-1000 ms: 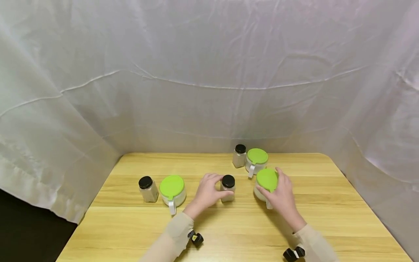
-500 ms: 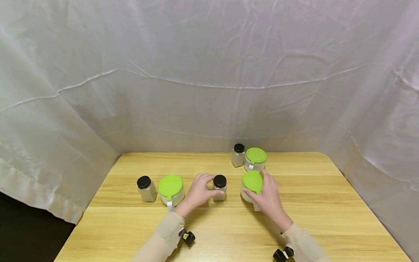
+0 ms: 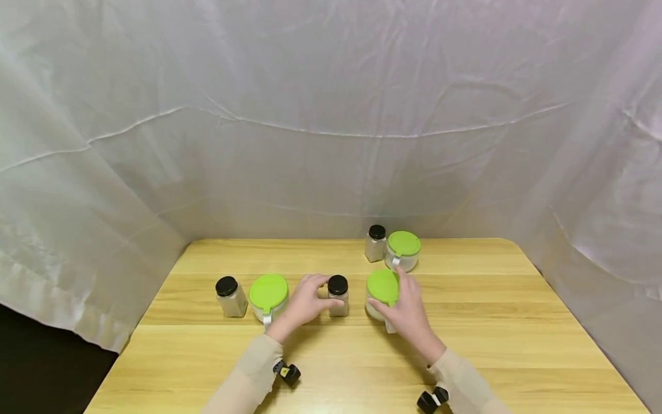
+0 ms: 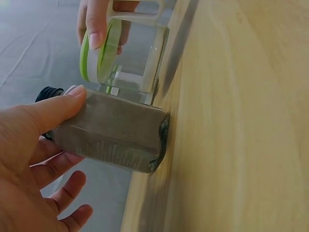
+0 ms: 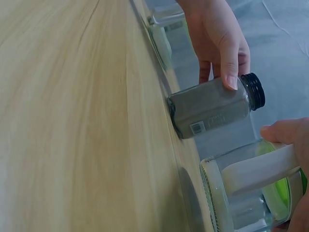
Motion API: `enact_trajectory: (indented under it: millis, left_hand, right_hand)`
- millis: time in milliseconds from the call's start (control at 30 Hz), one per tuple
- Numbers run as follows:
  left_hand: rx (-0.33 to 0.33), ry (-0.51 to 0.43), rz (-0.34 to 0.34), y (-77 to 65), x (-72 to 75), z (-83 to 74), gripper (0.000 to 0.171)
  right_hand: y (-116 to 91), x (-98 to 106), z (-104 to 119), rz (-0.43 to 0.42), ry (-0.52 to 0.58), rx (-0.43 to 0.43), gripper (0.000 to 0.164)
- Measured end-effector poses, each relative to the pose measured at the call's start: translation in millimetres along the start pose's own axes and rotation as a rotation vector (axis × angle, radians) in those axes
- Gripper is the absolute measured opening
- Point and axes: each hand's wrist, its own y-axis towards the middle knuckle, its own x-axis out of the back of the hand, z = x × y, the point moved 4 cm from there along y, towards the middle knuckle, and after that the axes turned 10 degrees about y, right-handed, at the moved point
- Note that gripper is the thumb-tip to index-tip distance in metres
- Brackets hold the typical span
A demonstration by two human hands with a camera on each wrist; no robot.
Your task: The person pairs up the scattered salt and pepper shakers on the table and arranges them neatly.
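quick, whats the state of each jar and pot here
Left black-capped jar: capped, upright
Left green-lidded pot: lid on, upright
Back black-capped jar: capped, upright
Back green-lidded pot: lid on, upright
Centre black-capped jar: capped, upright, held by left hand
Centre green-lidded pot: lid on, roughly upright, held by right hand

1 transparent, square-sided jar with a black screw cap is upright, gripped by the left hand. 1 clear glass pot with a round green lid, closed, and white handle is upright, beside the jar but apart, held by the right hand.
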Motion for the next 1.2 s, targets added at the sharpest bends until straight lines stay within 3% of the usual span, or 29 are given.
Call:
enact_trajectory:
  millis: [200,633,1200]
  left_hand:
    - [-0.002,-0.009,0.033,0.2,4.4,2.6,0.060]
    - [-0.030,-0.020,0.039,0.0,5.9,6.2,0.057]
    - [0.013,0.018,0.068,-2.1,9.8,3.4,0.062]
  right_hand:
    - [0.0,-7.3,3.5,0.005,0.017,-0.017,0.099]
    - [-5.5,-24.4,15.5,-0.012,0.017,0.006,0.094]
    - [-13.6,-37.4,13.9,-0.028,-0.051,-0.005,0.091]
